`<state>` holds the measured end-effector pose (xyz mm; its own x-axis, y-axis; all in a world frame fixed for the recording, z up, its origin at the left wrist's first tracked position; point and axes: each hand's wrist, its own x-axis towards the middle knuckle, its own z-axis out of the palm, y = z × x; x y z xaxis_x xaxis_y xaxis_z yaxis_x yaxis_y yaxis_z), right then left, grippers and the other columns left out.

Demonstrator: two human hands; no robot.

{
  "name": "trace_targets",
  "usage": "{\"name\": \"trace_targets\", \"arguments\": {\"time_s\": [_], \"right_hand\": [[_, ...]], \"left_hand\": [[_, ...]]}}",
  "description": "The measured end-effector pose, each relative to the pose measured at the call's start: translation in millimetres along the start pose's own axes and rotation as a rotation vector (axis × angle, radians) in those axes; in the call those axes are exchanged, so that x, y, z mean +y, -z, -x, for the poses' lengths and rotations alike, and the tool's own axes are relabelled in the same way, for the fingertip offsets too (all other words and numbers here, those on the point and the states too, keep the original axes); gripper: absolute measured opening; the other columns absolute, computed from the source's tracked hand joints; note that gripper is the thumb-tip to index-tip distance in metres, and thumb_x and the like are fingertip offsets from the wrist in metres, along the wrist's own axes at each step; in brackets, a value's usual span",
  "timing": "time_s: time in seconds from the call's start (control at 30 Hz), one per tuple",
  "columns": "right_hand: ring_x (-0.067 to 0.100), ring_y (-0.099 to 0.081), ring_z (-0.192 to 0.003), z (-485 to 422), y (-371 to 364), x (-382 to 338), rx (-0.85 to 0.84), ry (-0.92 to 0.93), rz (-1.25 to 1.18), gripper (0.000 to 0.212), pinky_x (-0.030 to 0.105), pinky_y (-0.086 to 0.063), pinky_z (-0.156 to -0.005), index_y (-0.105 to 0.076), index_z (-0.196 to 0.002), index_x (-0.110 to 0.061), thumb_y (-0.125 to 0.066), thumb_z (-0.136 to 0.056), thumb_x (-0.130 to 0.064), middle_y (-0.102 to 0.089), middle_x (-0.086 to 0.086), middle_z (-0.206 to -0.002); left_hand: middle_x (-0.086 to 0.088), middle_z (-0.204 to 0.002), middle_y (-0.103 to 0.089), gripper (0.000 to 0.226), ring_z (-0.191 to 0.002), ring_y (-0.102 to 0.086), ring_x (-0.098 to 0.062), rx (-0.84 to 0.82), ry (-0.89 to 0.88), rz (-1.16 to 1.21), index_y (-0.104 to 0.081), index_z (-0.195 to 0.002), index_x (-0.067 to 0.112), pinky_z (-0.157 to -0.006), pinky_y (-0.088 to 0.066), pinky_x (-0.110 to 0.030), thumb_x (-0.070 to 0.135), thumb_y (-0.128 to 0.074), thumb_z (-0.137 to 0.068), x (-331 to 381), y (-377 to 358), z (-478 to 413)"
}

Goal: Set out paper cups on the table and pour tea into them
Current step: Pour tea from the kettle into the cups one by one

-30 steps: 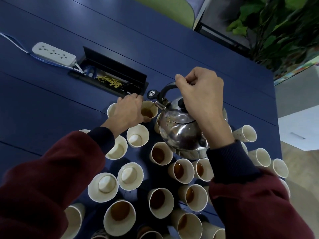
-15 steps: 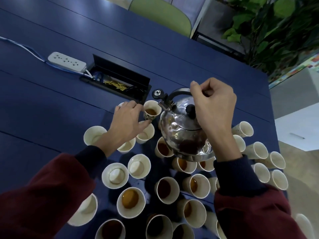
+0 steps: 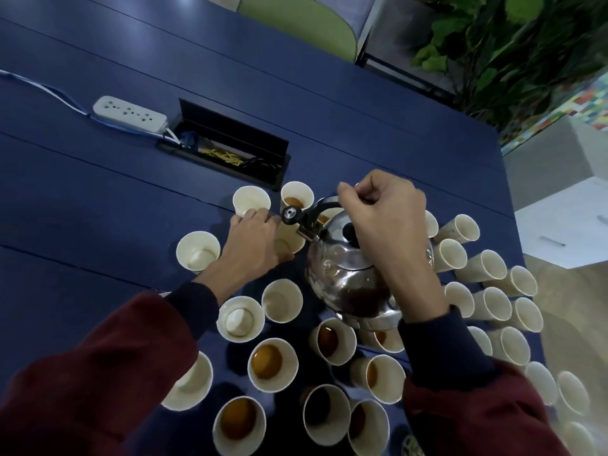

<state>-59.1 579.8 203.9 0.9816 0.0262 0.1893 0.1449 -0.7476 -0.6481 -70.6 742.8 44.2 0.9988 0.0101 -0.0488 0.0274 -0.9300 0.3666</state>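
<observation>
Paper cups (image 3: 282, 301) crowd the near right part of the blue table (image 3: 98, 199) — several hold tea, and the rightmost stand close to the table's edge. The right hand (image 3: 385, 222) grips the handle of the steel kettle (image 3: 345, 274), held above them. The left hand (image 3: 253, 248) curls round one cup (image 3: 291, 243) beside the spout. Blue surface shows wide to the left, up to the power strip (image 3: 130, 114).

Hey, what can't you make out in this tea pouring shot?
Head view only:
- Cup beside the spout: contents covered by left hand; grip unclear.
- Cups under kettle, which right hand holds: hidden by it.
- Bottom-right cups: blurred, cut off by edge.
- Cable box interior: too dark.
</observation>
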Motion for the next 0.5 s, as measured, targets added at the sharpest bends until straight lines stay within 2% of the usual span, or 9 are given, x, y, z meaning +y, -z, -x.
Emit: {"name": "trace_targets", "arguments": {"time_s": [0.13, 0.33, 0.5], "right_hand": [[0.019, -0.061, -0.07, 2.3, -10.2, -0.9, -0.024, 0.009, 0.06, 0.028, 0.035, -0.051, -0.063, -0.063, -0.067, -0.018, -0.066, -0.088, -0.036, -0.063, -0.004, -0.062], [0.018, -0.056, -0.059, 4.8, -15.6, -4.4, -0.006, 0.006, 0.116, 0.029, 0.033, -0.046, -0.06, -0.06, -0.066, -0.018, -0.066, -0.089, -0.035, -0.061, 0.0, -0.059], [0.02, -0.054, -0.058, 3.0, -16.5, -5.1, -0.009, 0.001, 0.144, 0.029, 0.034, -0.045, -0.058, -0.06, -0.068, -0.016, -0.065, -0.089, -0.036, -0.059, -0.001, -0.057]], "left_hand": [[-0.001, -0.109, -0.057, 0.059, -0.107, -0.051, -0.026, 0.005, -0.023, 0.054, -0.061, -0.112, 0.019, -0.081, -0.029, -0.038, 0.064, -0.073, -0.075, -4.3, -1.6, 0.3], [0.004, -0.103, -0.054, 0.058, -0.102, -0.051, -0.024, 0.006, -0.041, 0.087, -0.062, -0.115, 0.028, -0.076, -0.025, -0.035, 0.066, -0.074, -0.073, -11.2, -3.1, -1.5], [0.005, -0.101, -0.053, 0.057, -0.102, -0.053, -0.024, 0.002, -0.04, 0.127, -0.062, -0.114, 0.028, -0.076, -0.026, -0.036, 0.064, -0.076, -0.071, -11.4, -3.2, -5.3]]}}
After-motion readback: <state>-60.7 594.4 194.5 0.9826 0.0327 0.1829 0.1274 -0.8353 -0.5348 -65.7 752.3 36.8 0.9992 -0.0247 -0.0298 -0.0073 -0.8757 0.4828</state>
